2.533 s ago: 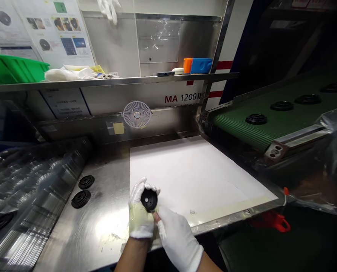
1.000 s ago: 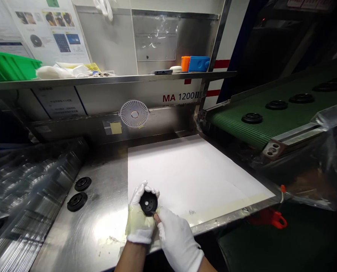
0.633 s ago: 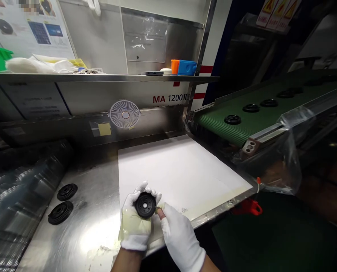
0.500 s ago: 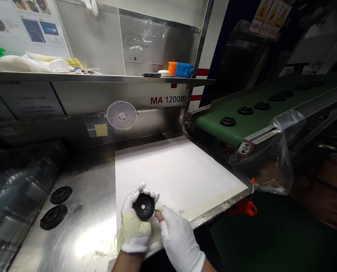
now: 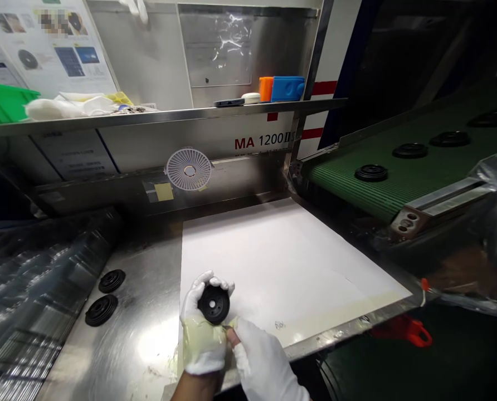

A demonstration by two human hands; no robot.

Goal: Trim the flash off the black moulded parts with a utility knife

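Observation:
My left hand [image 5: 202,340], in a white glove wrapped with yellowish tape, cradles a black rubber disc [image 5: 214,304] with a central hole. My right hand [image 5: 262,356], also white-gloved, sits against the disc's lower right edge. Its fingertips pinch a small thin object [image 5: 227,326], too small to identify. Both hands are over the front edge of a white paper sheet [image 5: 290,262]. Just left of them, two similar black discs [image 5: 112,281] [image 5: 101,310] lie on the steel bench [image 5: 144,262].
To the right, a green belt conveyor [image 5: 378,192] carries several black discs. A plastic-wrapped stack [image 5: 35,289] lies at the left. A small wire fan [image 5: 189,169] is mounted on the back wall below a steel shelf [image 5: 160,114] holding a green bin and assorted items.
The view swung left and then back to the right. The disc has turned slightly in my left hand, while my right fingertips stay at its edge.

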